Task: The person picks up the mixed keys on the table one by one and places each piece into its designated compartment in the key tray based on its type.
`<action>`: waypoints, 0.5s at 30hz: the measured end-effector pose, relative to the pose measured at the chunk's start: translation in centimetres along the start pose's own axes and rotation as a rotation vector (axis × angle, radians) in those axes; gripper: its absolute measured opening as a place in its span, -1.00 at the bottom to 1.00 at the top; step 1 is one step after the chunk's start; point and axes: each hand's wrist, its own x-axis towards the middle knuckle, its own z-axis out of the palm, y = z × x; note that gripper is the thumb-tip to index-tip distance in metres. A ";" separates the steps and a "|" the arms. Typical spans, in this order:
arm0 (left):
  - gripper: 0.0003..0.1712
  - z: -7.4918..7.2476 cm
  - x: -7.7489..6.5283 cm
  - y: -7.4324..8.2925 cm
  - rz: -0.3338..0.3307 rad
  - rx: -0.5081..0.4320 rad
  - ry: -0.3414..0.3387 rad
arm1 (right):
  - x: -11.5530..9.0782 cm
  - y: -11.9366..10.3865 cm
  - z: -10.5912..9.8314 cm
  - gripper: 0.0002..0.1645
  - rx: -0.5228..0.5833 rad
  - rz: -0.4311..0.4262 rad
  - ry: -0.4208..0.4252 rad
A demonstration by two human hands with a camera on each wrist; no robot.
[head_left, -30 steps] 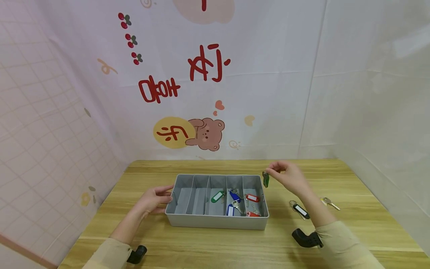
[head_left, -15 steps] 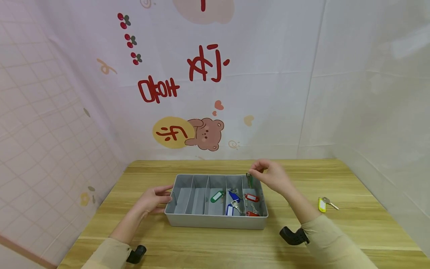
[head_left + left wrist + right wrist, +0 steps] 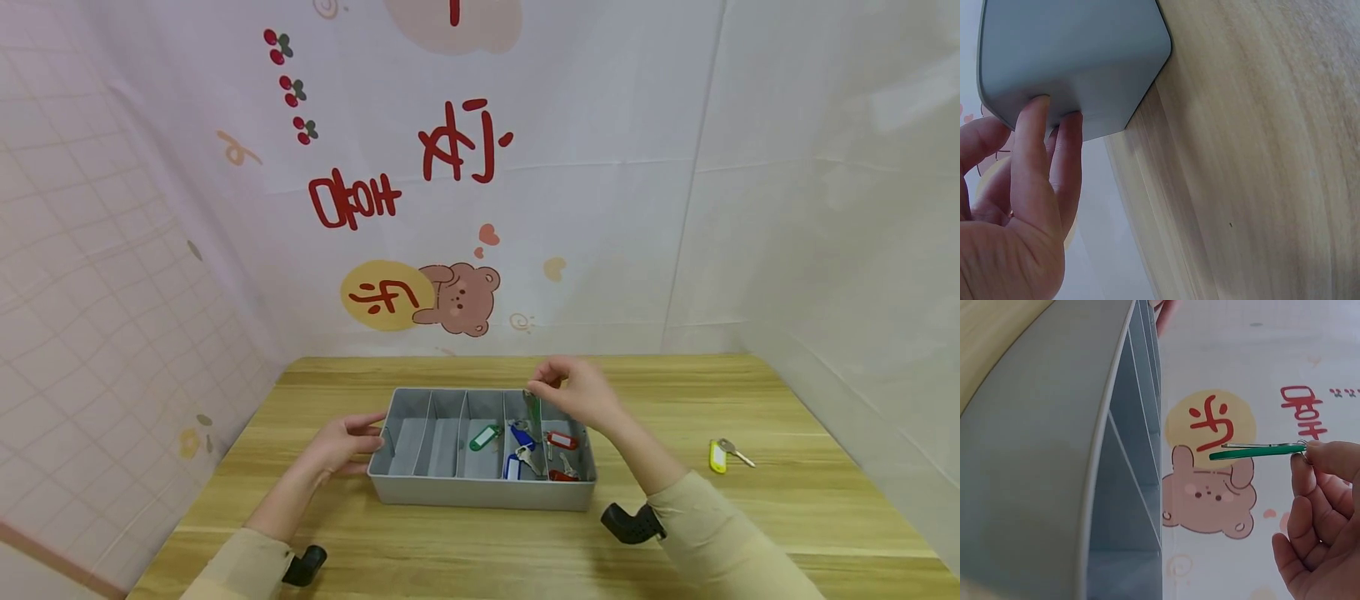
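Note:
My right hand (image 3: pixel 577 392) pinches, between thumb and fingertips, the ring of a green key tag (image 3: pixel 1254 452) with a key hanging alongside it. In the head view this tag hangs over the fourth compartment from the left in the grey divided tray (image 3: pixel 480 493). My left hand (image 3: pixel 345 446) rests its fingertips on the tray's left end wall, fingers fairly straight in the left wrist view. Another green key tag (image 3: pixel 484 437) lies in the middle compartment. Blue key tags (image 3: pixel 513 467) with keys lie in the fourth, red key tags (image 3: pixel 562 440) in the rightmost.
A yellow key tag (image 3: pixel 717 457) with a key lies on the wooden table (image 3: pixel 480 554), right of the tray. Printed white cloth (image 3: pixel 615 250) rises behind the table and along its sides. A black wrist mount (image 3: pixel 632 523) sits by each sleeve.
My right hand has moved left with the green key tag, from beside the tray's right end to over the fourth compartment. The left hand has stayed at the tray's left end.

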 end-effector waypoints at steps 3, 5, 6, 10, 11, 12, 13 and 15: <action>-0.34 0.0 0.0 0.0 -0.001 -0.004 -0.001 | 0.2 -0.4 0.4 -0.93 0.005 -0.007 -0.019; -0.34 0.1 0.1 0.0 -0.003 -0.006 -0.001 | 0.4 -0.6 0.8 -0.93 0.010 -0.013 -0.030; -0.34 0.1 0.1 0.0 -0.002 -0.007 -0.003 | 0.5 -0.8 0.9 -0.93 0.013 -0.014 -0.037; -0.34 0.1 0.1 0.0 -0.002 -0.008 -0.007 | 0.9 -1.2 1.6 -0.92 0.030 -0.010 -0.057; -0.34 0.1 0.1 0.0 -0.001 -0.005 -0.008 | 1.0 -1.3 1.8 -0.92 0.027 -0.006 -0.062; -0.34 0.1 0.1 0.0 -0.001 -0.002 -0.007 | 1.1 -1.4 1.9 -0.91 0.026 -0.003 -0.068; -0.34 0.1 0.1 0.0 0.000 -0.001 -0.006 | 1.3 -1.6 2.0 -0.90 0.023 0.000 -0.075; -0.35 0.1 0.1 -0.1 0.000 0.004 -0.001 | 1.5 -1.7 2.3 -0.89 0.011 0.004 -0.094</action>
